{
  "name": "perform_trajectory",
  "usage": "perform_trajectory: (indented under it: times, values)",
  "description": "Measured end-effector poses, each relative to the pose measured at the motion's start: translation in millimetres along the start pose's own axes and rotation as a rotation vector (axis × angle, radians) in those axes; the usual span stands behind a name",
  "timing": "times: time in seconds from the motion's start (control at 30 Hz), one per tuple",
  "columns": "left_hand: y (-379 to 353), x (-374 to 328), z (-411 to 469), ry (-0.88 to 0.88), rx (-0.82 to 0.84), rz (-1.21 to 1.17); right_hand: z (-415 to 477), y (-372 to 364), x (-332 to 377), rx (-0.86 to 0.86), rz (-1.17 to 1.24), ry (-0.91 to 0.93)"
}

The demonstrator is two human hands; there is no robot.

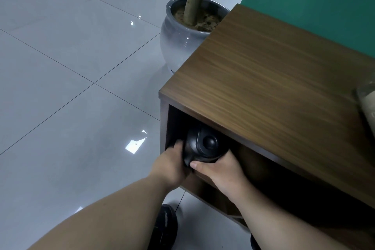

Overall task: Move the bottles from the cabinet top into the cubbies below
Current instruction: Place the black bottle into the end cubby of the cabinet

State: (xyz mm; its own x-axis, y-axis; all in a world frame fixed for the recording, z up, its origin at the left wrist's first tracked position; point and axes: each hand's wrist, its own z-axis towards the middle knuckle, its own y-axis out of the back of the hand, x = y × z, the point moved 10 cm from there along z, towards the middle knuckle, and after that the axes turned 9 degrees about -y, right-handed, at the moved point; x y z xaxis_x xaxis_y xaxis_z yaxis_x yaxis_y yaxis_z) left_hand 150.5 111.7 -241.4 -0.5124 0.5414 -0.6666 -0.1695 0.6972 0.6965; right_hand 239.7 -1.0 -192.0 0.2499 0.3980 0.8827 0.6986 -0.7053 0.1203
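Black bottle (203,145) in cubby (205,180) mouth, left hand (172,165), right hand (221,170) clasping its sides

Black bottle (205,145), wood-grain brown cabinet (274,79)

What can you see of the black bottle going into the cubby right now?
The black bottle looks like glossy dark plastic, seen from above: a rounded lid with a raised central button and a curved handle at its near side. It sits at the mouth of the left cubby, under the cabinet top. The left hand and right hand clasp it from either side.
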Motion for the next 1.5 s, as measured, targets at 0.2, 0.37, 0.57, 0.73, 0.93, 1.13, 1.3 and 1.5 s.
perform_trajectory:
  times: [0.2,0.37,0.57,0.73,0.93,1.13,1.3,1.5]
  values:
    - [0.7,-1.3,-1.6,-0.035,-0.028,-0.038,-4.4,-0.1,-12.5,-0.104,0.029,-0.002]
    - [2.0,-2.9,-2.7,-0.049,-0.04,-0.044,-9.5,0.9,-20.7,-0.225,0.023,-0.037]
    - [2.1,-3.2,-3.1,-0.052,-0.036,-0.064,-15.7,2.6,-21.6,-0.311,-0.003,-0.047]
    - [4.4,-7.2,-6.7,-0.041,0.004,-0.074,-20.8,1.8,-23.4,-0.314,-0.075,-0.102]
    - [2.0,-1.5,-17.8,0.04,0.074,-0.137,-38.9,12.3,-46.6,-0.256,-0.25,-0.341]
    - [10.1,-9.9,-50.0,0.133,0.195,-0.181,-81.2,21.6,-37.5,-0.127,-0.345,-0.371]
    - [33.8,-53.0,-87.9,0.068,0.128,-0.119,-131.7,35.9,5.4,-0.13,-0.37,-0.226]
    - [62.8,-107.3,-133.6,0.025,-0.125,-0.441,-209.5,97.5,106.5,-0.468,-0.335,0.173]
